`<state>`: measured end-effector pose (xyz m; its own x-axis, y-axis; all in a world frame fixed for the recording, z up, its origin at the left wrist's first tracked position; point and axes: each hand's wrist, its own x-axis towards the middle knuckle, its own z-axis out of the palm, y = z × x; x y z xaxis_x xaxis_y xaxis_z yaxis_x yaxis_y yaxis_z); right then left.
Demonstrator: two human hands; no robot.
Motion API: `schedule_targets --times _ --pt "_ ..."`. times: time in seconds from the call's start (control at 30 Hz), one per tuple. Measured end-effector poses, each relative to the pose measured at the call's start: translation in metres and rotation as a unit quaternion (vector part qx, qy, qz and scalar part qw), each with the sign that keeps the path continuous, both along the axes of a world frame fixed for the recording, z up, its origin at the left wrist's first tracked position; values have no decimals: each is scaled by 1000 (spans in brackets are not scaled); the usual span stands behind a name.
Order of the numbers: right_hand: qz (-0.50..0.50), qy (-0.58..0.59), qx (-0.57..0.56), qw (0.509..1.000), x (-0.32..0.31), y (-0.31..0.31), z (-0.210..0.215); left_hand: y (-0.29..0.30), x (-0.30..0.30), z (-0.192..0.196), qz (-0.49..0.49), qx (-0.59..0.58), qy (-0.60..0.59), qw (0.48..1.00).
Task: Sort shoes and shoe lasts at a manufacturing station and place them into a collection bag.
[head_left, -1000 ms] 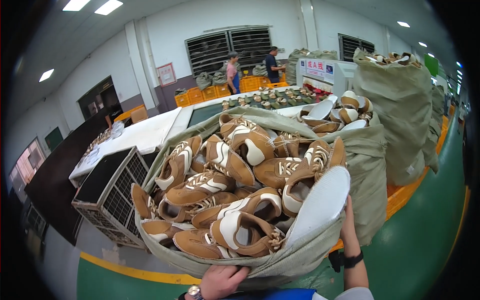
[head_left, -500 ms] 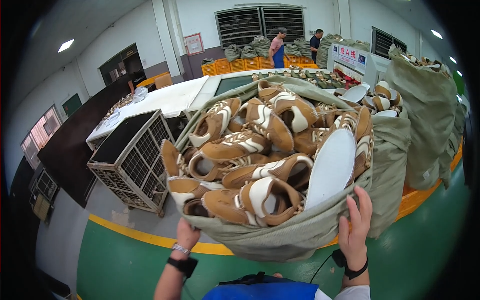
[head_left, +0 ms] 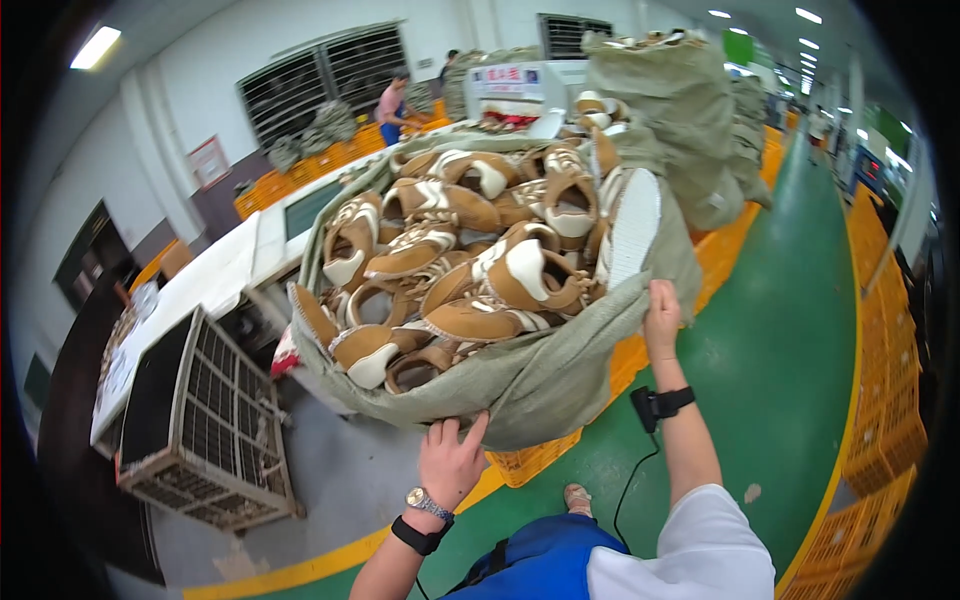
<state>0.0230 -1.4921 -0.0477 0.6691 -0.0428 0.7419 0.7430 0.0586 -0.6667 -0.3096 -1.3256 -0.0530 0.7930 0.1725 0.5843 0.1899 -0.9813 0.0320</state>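
Note:
A large grey-green woven sack stands in front of me, its mouth spread wide. Brown and cream lace-up shoes fill it in a loose heap. One shoe at the right side turns its white sole outward. My right hand is closed on the sack's rim just below that sole. Lower down, my left hand has its fingers bent against the front of the sack, gripping a fold of cloth. The undersides of the fingers on both hands are hidden.
An orange crate shows under the sack. Behind it at right stands a taller full sack. A wire-mesh cart and a white-topped table are at left. More orange crates line the far right. A co-worker stands at the back.
My view has swung to the right. My left hand has moved from the sack's left edge to its front. My right hand, spread beside the rim before, has closed on it.

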Motion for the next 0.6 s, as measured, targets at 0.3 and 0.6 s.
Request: schedule_targets --times 0.3,0.6 --pt "-13 -67 -285 956 -47 -18 44 16 -38 -39 9 24 143 989" --pt "-100 -203 -191 955 -153 -7 100 22 -145 -73 10 -154 10 988"
